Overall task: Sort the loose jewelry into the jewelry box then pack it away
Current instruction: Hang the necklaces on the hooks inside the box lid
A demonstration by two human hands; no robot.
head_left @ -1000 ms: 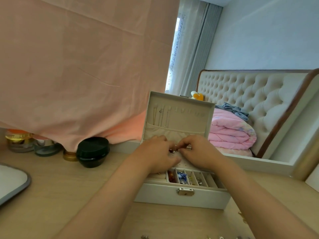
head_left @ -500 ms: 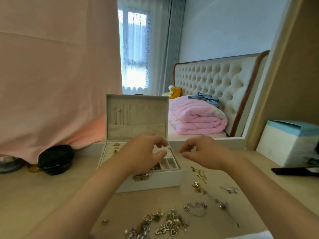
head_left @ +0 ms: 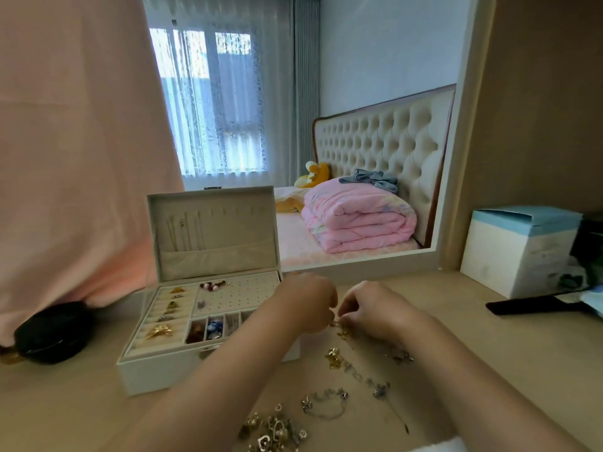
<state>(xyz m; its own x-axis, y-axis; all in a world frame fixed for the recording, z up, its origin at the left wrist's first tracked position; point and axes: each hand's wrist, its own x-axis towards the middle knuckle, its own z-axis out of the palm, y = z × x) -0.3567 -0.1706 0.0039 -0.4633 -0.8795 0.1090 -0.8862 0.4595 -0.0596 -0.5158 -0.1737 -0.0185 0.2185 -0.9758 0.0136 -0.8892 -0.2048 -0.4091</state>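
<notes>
While the white jewelry box [head_left: 156, 373] stands lid-up at left on the desk [head_left: 509, 347], the left hand [head_left: 306, 303] and right hand [head_left: 372, 308] meet just right of it. Curled fingertips of both pinch a small gold piece [head_left: 343, 331] (blurry, type unclear). More loose jewelry [head_left: 277, 430] lies scattered nearer.

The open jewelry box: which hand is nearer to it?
Left. The left hand is at the right edge of the jewelry box; the right hand is farther right, beyond the gold piece both pinch.
</notes>
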